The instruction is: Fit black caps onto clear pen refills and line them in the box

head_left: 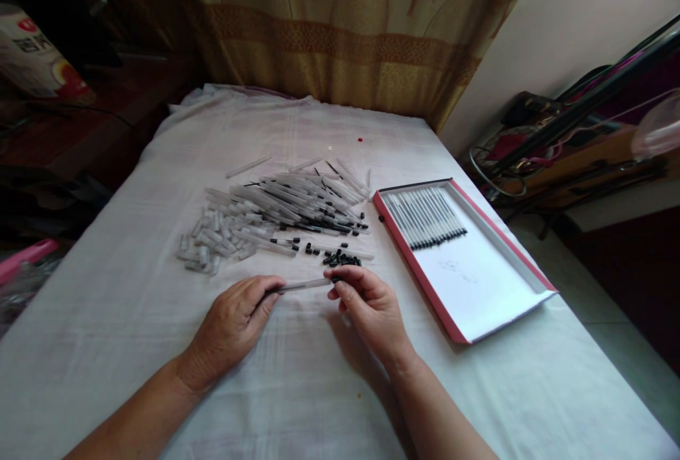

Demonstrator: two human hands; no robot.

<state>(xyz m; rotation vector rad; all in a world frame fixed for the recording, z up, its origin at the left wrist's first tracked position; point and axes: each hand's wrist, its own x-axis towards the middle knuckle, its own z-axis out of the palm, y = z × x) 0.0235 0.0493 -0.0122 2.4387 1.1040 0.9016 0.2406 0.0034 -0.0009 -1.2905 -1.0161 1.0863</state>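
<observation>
A clear pen barrel (305, 285) with a dark core lies level between my two hands, just above the cloth. My left hand (234, 318) is closed around its left end. At the other end, the thumb and fingers of my right hand (369, 307) pinch it where a small black piece shows, mostly hidden by the fingertips. Just beyond my hands are loose black end plugs (343, 259), a heap of clear pen barrels (292, 201) and a pile of clear pen caps (215, 237).
To the right, a red-edged box lid (419, 283) holds a row of assembled pens (425, 217). A pale cloth (255, 403) covers the table. A patterned curtain (345, 42) hangs behind it. A tiny red bit (360, 139) lies toward the far edge.
</observation>
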